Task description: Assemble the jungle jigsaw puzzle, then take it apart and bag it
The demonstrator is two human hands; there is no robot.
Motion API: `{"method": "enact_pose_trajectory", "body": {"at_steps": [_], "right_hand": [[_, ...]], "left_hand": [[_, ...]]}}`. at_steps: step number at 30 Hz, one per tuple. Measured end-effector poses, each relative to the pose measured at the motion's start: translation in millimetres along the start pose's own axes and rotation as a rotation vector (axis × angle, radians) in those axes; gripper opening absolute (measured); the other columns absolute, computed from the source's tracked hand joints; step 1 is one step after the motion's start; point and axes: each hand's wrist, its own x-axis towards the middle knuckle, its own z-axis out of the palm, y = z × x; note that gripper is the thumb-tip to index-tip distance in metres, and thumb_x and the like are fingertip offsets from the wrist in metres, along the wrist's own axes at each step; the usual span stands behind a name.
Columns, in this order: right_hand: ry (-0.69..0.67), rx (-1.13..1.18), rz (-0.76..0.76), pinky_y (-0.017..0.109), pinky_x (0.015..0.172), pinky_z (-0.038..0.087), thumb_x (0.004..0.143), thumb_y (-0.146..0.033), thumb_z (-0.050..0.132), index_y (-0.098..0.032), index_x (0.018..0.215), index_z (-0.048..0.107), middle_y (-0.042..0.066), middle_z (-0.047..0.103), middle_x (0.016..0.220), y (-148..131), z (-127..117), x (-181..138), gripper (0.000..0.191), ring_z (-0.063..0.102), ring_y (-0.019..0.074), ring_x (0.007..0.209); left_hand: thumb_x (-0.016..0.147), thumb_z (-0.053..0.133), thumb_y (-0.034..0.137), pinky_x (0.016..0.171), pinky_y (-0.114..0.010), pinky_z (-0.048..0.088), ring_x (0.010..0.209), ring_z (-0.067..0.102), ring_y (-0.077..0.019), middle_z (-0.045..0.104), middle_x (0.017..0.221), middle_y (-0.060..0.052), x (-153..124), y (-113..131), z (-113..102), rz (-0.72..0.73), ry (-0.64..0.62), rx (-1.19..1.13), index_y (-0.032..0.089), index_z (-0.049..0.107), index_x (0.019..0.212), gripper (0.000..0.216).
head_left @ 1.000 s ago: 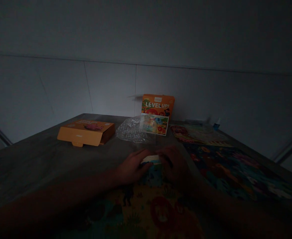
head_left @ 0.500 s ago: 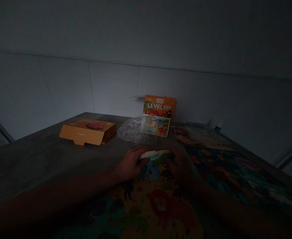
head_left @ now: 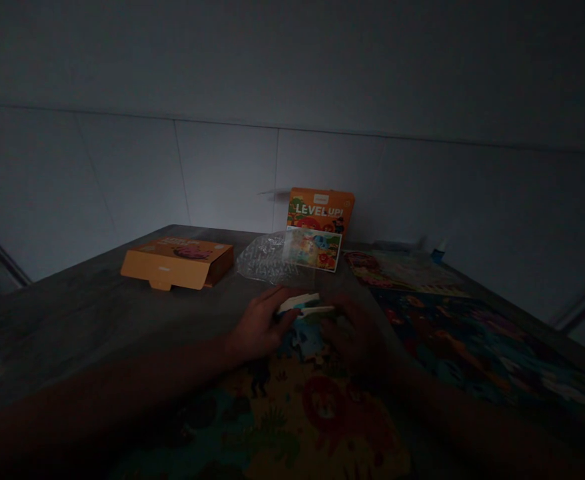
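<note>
A jigsaw puzzle (head_left: 277, 413) with a red lion and other animals lies in front of me in dim light. At its far edge my left hand (head_left: 260, 327) is closed on a puzzle piece (head_left: 297, 303) with a pale edge, thumb toward me. My right hand (head_left: 355, 333), dark and slightly blurred, grips another puzzle piece (head_left: 318, 311), tilted so its pale edge shows. The two pieces overlap in view; whether they touch, I cannot tell. Just below them, a blue part of the puzzle (head_left: 308, 340) has an uneven, knobbed edge.
An orange box (head_left: 177, 260) lies at the left with its flap open. Behind my hands are a crumpled clear plastic bag (head_left: 262, 260), a picture card (head_left: 325, 250) and an upright orange box (head_left: 321, 200). More puzzles (head_left: 462, 333) cover the right side, with a small blue-capped object (head_left: 438, 254) beyond.
The piece in my right hand has come up and left, away from its spot beside the other, and tilted. My left hand's piece has also tipped up slightly.
</note>
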Motion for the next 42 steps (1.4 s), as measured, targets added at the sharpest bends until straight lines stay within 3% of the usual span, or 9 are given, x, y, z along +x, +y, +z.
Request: {"method": "enact_pose_trajectory", "body": {"at_steps": [7,12,15,18,20,26,34,39,42], "right_hand": [[-0.152,-0.075,0.084,0.029,0.058,0.045,0.087,-0.036,0.062,-0.019,0.087,0.056,0.003,0.062,0.076,8.8,8.8,-0.4,0.018,0.058,0.0177,0.065],[-0.2,-0.094,0.09,0.032,0.064,0.049,0.087,-0.037,0.063,-0.018,0.098,0.059,0.008,0.068,0.089,7.2,9.7,-4.7,0.022,0.063,0.0214,0.074],[-0.214,-0.092,0.067,0.035,0.069,0.052,0.082,-0.039,0.068,-0.018,0.105,0.06,0.009,0.067,0.096,6.0,8.8,-4.5,0.032,0.063,0.0234,0.081],[-0.288,-0.065,-0.002,0.036,0.076,0.052,0.083,-0.037,0.067,-0.019,0.097,0.064,0.007,0.065,0.096,6.5,8.0,-2.4,0.022,0.062,0.0229,0.088],[-0.331,-0.053,-0.025,0.035,0.077,0.051,0.084,-0.033,0.066,-0.019,0.09,0.065,0.006,0.063,0.093,7.9,8.0,-0.9,0.016,0.06,0.0215,0.089],[-0.37,-0.081,-0.029,0.033,0.072,0.049,0.085,-0.031,0.065,-0.018,0.081,0.063,0.006,0.059,0.088,6.5,5.7,1.2,0.014,0.058,0.0202,0.083],[-0.435,-0.3,-0.081,0.046,0.081,0.049,0.067,-0.07,0.074,-0.015,0.089,0.063,0.015,0.06,0.102,-22.5,4.5,-2.6,0.06,0.056,0.0315,0.095],[-0.372,-0.078,0.022,0.034,0.07,0.047,0.078,-0.056,0.07,-0.018,0.081,0.054,0.006,0.058,0.089,-16.4,11.6,-5.8,0.041,0.054,0.0208,0.079],[-0.243,0.049,0.147,0.027,0.056,0.041,0.088,-0.043,0.058,-0.02,0.078,0.048,0.0,0.053,0.073,-10.0,12.9,-4.1,0.027,0.049,0.0146,0.063]], "left_hand": [[0.099,0.042,0.028,0.087,-0.034,0.051,0.097,0.065,-0.0213,0.068,0.106,-0.01,0.7,-2.4,-1.1,0.021,-0.095,-0.078,0.016,0.062,0.115,0.028],[0.088,0.061,0.03,0.082,-0.033,0.052,0.09,0.066,-0.021,0.07,0.103,-0.006,-0.1,-1.4,2.6,-0.078,-0.168,-0.008,0.019,0.061,0.114,0.028],[0.09,0.058,0.03,0.082,-0.032,0.052,0.088,0.066,-0.0205,0.07,0.103,-0.006,-0.7,-1.9,3.4,-0.115,-0.045,-0.04,0.019,0.06,0.114,0.027],[0.091,0.058,0.034,0.081,-0.031,0.052,0.089,0.066,-0.0205,0.07,0.106,-0.007,-0.3,-4.2,3.8,-0.176,0.121,-0.075,0.018,0.058,0.118,0.031],[0.091,0.057,0.034,0.081,-0.031,0.052,0.091,0.066,-0.0208,0.069,0.108,-0.007,0.7,-6.8,4.5,-0.212,0.146,-0.069,0.019,0.057,0.119,0.031],[0.085,0.056,0.018,0.087,-0.035,0.052,0.098,0.066,-0.0237,0.07,0.108,-0.007,4.3,-12.2,6.4,-0.26,-0.052,-0.002,0.018,0.056,0.114,0.029],[0.08,0.054,0.009,0.092,-0.038,0.051,0.103,0.064,-0.0243,0.068,0.111,-0.008,3.4,-7.2,5.3,-0.202,-0.096,0.058,0.019,0.053,0.118,0.04],[0.078,0.053,0.009,0.091,-0.038,0.051,0.101,0.064,-0.0243,0.068,0.109,-0.008,3.6,-6.8,5.4,-0.197,-0.08,0.042,0.019,0.055,0.115,0.039],[0.081,0.054,0.014,0.09,-0.036,0.051,0.1,0.065,-0.0238,0.069,0.107,-0.007,2.7,-7.4,4.1,-0.195,-0.06,0.028,0.019,0.057,0.114,0.034]]}}
